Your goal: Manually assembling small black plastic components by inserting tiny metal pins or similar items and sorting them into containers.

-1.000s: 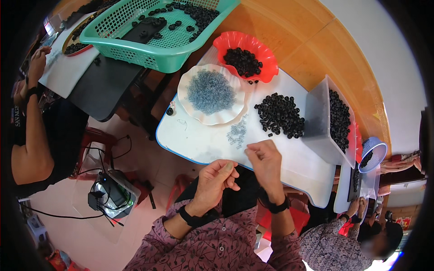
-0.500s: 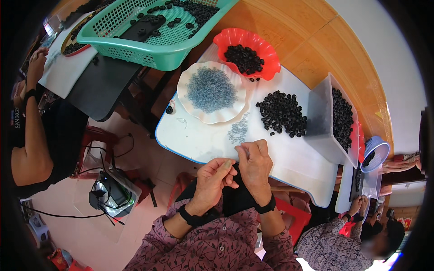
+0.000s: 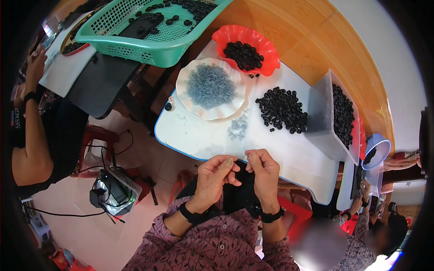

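My left hand (image 3: 216, 179) is closed in a pinch, thumb pressed to the forefinger, just off the table's near edge. Whatever it holds is hidden. To its right, my right hand (image 3: 264, 174) also pinches, with a tiny pale speck at its fingertips too small to name. Both hands are apart, in front of the white tabletop (image 3: 199, 137). Beyond them lies a loose scatter of small clear pieces (image 3: 238, 126). A white wavy-edged plate (image 3: 184, 95) holds a heap of similar clear pieces. Right of it is a pile of small black ring-like parts (image 3: 281, 110).
A red scalloped bowl (image 3: 270, 63) and a clear plastic bin (image 3: 320, 113) hold more black parts. A green basket (image 3: 158, 54) stands at the back left. A blue-white small basket (image 3: 382, 147) is at the right. Co-workers sit on both sides; cables (image 3: 108, 189) lie at the left.
My right hand has drawn back from beside the clear scatter, down and slightly right, and now stands farther from my left hand. The left stays pinched in nearly the same place.
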Available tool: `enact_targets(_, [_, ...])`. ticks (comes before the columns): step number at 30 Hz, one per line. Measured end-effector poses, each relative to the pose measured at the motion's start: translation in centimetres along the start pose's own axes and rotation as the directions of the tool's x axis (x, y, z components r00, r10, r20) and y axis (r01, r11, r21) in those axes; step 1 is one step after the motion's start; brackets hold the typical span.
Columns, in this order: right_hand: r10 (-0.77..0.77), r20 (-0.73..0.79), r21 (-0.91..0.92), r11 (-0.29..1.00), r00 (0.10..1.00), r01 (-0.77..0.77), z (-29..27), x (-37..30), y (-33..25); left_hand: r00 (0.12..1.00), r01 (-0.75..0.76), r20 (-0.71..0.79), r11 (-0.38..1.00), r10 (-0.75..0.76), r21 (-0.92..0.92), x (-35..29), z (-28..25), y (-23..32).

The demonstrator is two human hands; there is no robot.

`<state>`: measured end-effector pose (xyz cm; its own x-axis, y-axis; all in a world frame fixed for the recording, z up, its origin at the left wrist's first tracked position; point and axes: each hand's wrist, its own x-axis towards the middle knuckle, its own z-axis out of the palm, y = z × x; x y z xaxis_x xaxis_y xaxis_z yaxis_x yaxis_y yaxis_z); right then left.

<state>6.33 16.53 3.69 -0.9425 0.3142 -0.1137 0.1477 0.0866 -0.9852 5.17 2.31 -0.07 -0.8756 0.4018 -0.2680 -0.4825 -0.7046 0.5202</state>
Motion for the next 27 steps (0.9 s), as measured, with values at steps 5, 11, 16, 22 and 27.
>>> enact_targets(5, [-0.061, 0.044, -0.013, 0.998, 0.997, 0.061, 0.3, -1.5, -0.1, 1.0, -0.001, 0.008, 0.998, 0.0, 0.056, -0.1, 0.6, -0.3])
enact_targets(11, [-0.22, 0.035, -0.135, 0.966, 0.975, 0.223, 0.1, -2.1, 0.2, 0.999, -0.005, 0.032, 0.992, 0.001, 0.126, 0.0, 0.6, -0.7])
enact_targets(16, [-0.145, 0.029, -0.004, 0.989, 0.989, 0.145, 0.2, -2.6, -0.3, 0.999, 0.017, 0.033, 0.995, -0.02, 0.098, 0.1, 1.1, -1.0])
enact_targets(22, [-0.238, 0.022, -0.244, 0.941, 0.971, 0.236, -1.6, -1.1, -0.4, 0.998, 0.054, 0.012, 0.995, -0.056, 0.089, 0.1, 1.2, -1.1])
enact_targets(27, [-0.381, -0.104, -0.56, 0.786, 0.919, 0.262, -4.9, 2.8, -1.4, 0.998, 0.068, 0.001, 0.991, -0.068, 0.112, 0.0, 1.3, -0.9])
